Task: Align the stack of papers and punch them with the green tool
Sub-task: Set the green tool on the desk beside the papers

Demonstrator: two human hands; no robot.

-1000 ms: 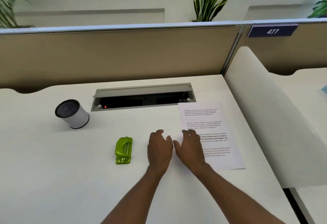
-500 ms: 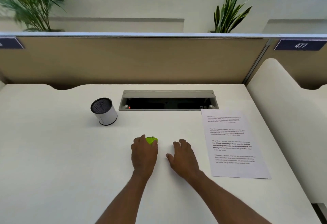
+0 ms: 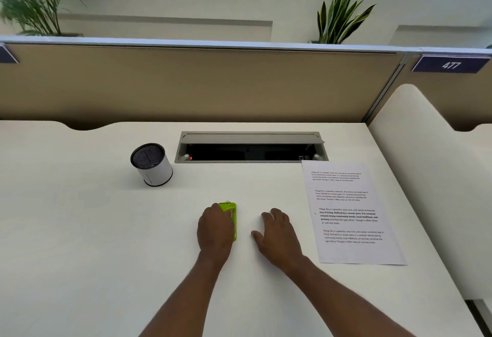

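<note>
**Asker:** Hands first: where are they, and what are they doing?

**Describer:** Left hand [image 3: 215, 233] lies over the green hole punch [image 3: 231, 219], fingers curled round its left side; whether it grips or only rests there cannot be told. Right hand [image 3: 278, 238] lies flat and empty on the white desk [image 3: 80, 243], fingers loosely spread, between the punch and the stack of papers [image 3: 351, 214].

**Asker:** Which step is this?

**Describer:** Seemingly taking up the tool. The printed sheets lie flat near the desk's right edge, apart from both hands and looking squared. The next move likely calls for lifting the punch to the stack's edge, or sliding the paper into its slot.

**Asker:** And the surroundings?

**Describer:** A white cylindrical speaker [image 3: 151, 164] stands at the far left. An open cable tray [image 3: 251, 147] is set into the desk just beyond the papers. Behind runs a tan partition [image 3: 186, 84] bearing a sign reading 477 [image 3: 450, 64], with potted plants [image 3: 340, 9] above it.
</note>
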